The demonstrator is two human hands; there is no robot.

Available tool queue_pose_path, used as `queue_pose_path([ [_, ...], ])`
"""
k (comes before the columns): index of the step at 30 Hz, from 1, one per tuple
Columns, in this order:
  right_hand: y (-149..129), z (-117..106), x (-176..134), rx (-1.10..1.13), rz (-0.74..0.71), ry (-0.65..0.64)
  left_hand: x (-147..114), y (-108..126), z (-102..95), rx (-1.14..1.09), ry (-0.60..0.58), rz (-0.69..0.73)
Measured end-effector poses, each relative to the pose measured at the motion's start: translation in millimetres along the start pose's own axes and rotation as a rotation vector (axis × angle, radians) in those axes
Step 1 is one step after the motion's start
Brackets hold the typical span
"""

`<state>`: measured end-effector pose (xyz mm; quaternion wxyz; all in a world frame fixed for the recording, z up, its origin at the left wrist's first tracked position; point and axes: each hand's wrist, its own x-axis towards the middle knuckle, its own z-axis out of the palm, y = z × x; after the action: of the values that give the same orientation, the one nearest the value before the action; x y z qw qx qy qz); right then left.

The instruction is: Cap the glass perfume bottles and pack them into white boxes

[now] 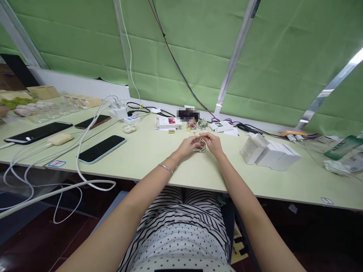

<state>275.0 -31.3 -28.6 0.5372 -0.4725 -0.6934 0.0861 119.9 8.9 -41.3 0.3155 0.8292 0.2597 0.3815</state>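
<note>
A small rounded glass bottle (200, 146) with pinkish contents and a gold-coloured neck stands on the table in front of me. My left hand (188, 146) is closed around its left side. At the top right of the bottle, the fingers of my right hand (212, 143) pinch at the gold neck; the exact piece between them is too small to make out. Just behind my hands is a tiny gold piece (194, 133). Farther back are another bottle with pink contents (192, 124) and one with green contents (202, 124).
White boxes (269, 153) stand to the right; opened cartons lie at the back (168, 122) and back right (221, 125). A gold cap (171, 131) lies left of my hands. Phones (101, 149) and white charging cables (82, 151) occupy the left, with a green bottle (344, 147) far right.
</note>
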Motion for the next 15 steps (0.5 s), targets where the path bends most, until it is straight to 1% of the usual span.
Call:
queue_pose_path([
  [3,-1.5,-0.7,0.6,-0.008,0.034,-0.012,-0.7,1.0,-0.2,0.021,0.001,0.001],
  [6,-2.5,-0.9,-0.6,-0.018,0.036,-0.006,-1.6,1.0,0.1,0.032,0.010,-0.004],
  [12,-5.2,-0.6,-7.6,0.004,0.045,0.051,-4.3,1.5,1.0,0.011,0.006,0.023],
  [15,-5.3,-0.5,-8.2,-0.001,0.037,0.056,-5.0,2.1,1.1,0.018,-0.003,0.023],
])
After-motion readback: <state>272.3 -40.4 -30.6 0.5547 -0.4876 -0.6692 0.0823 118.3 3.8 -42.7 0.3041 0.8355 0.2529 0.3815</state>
